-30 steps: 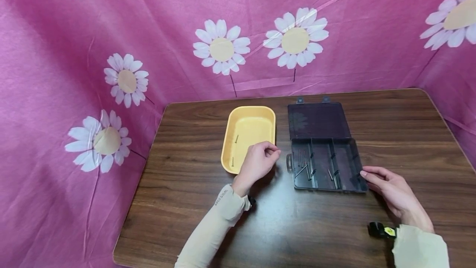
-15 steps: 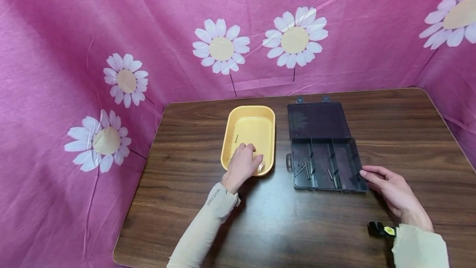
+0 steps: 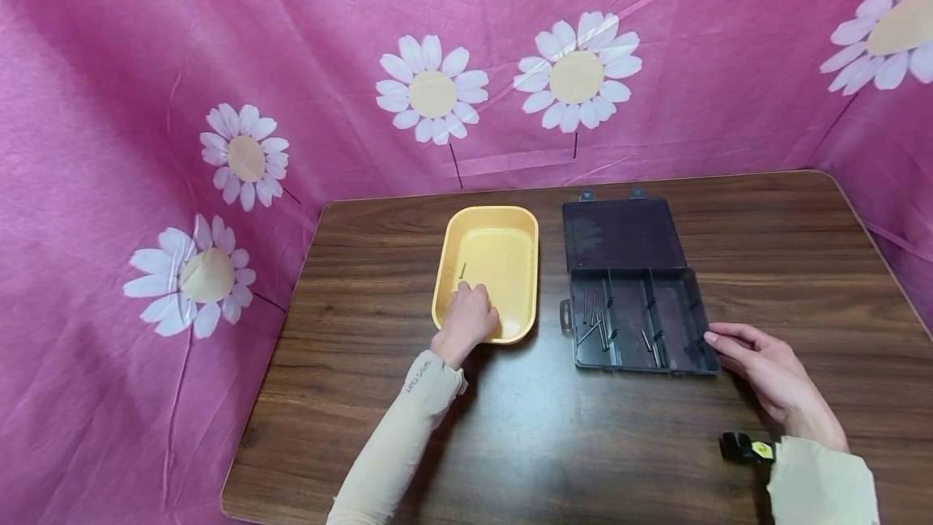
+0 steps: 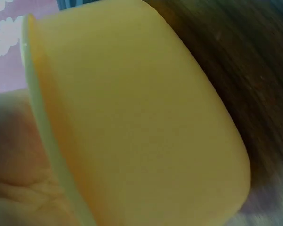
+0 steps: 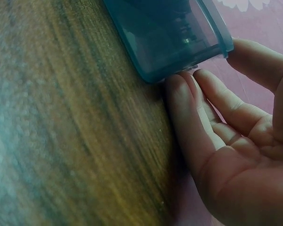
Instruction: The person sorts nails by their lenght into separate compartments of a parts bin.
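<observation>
My left hand [image 3: 469, 319] reaches over the near rim of a yellow tray [image 3: 519, 266], fingers bent down to its floor. Its fingertips are hidden, so I cannot tell whether they pinch anything. Just beyond the knuckles lies one small screw [image 3: 462, 271]. In the left wrist view, the tray's outer wall [image 4: 151, 117] covers most of that hand. A dark see-through compartment box [image 3: 681, 314] stands to the right, lid laid back. Several screws [image 3: 602, 332] lie in its left compartment and a few shorter ones [image 3: 657, 355] in the middle one. My right hand [image 3: 780, 379] touches the box's right side with loosely extended fingers.
Brown wood-grain table [image 3: 350, 395] under everything. The box's lid [image 3: 623, 233] lies flat toward the back edge, and a latch [image 3: 565, 316] juts from the box's left side. A pink flowered cloth [image 3: 328, 63] hangs behind the table.
My left hand has moved left and down from between tray and box into the tray's near part, covering the spot where a second screw lay. The right hand has stayed at the box.
</observation>
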`<state>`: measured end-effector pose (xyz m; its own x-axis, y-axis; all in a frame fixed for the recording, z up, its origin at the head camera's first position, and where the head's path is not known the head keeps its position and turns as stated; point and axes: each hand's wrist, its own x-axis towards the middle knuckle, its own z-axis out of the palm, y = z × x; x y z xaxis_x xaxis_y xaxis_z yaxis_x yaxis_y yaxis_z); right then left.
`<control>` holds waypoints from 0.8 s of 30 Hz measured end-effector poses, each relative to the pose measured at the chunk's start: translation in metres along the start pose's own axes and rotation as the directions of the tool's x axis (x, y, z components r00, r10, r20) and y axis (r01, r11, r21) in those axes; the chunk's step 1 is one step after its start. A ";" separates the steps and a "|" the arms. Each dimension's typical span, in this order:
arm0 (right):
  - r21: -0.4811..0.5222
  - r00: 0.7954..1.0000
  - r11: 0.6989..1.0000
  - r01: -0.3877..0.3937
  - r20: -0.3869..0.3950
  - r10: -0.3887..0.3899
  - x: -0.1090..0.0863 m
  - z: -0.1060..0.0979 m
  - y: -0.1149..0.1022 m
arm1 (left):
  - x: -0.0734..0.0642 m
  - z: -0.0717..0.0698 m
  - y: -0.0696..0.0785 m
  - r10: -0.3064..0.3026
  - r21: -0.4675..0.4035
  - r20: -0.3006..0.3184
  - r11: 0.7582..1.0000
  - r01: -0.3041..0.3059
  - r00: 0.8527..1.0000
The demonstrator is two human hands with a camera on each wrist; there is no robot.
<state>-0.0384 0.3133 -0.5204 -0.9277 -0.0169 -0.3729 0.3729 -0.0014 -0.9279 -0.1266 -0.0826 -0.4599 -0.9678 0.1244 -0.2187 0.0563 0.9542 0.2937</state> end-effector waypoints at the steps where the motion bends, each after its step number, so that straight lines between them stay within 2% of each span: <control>1: -0.005 1.000 1.000 -0.002 0.000 0.002 0.000 0.000 0.000 | 0.000 0.001 -0.001 -0.003 0.020 -0.008 1.000 0.003 1.000; 6: 0.000 1.000 1.000 0.001 0.000 -0.001 0.000 0.000 -0.001 | 0.000 0.003 -0.005 -0.014 0.157 -0.092 0.987 0.028 0.996; 9: 0.016 1.000 1.000 0.005 0.004 -0.005 0.000 -0.001 0.000 | -0.001 0.002 -0.006 -0.008 0.255 -0.104 0.966 0.035 0.995; 11: 0.019 1.000 1.000 0.006 0.006 -0.007 0.000 -0.001 0.000 | -0.001 0.000 -0.006 -0.010 0.289 -0.088 0.957 0.035 0.996; 18: -0.028 1.000 1.000 0.008 0.000 -0.008 0.000 -0.001 -0.001 | 0.003 -0.002 -0.007 -0.045 0.267 -0.004 0.963 0.044 0.999; 24: -0.060 1.000 0.998 0.008 -0.011 -0.009 0.000 -0.001 -0.001 | 0.007 -0.001 -0.010 -0.023 0.260 0.005 0.965 0.021 1.000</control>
<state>-0.0385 0.3141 -0.5190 -0.9312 -0.0057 -0.3645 0.3635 0.0582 -0.9298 -0.1337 -0.0920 -0.4635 -0.9675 0.1038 -0.2305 0.0979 0.9945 0.0367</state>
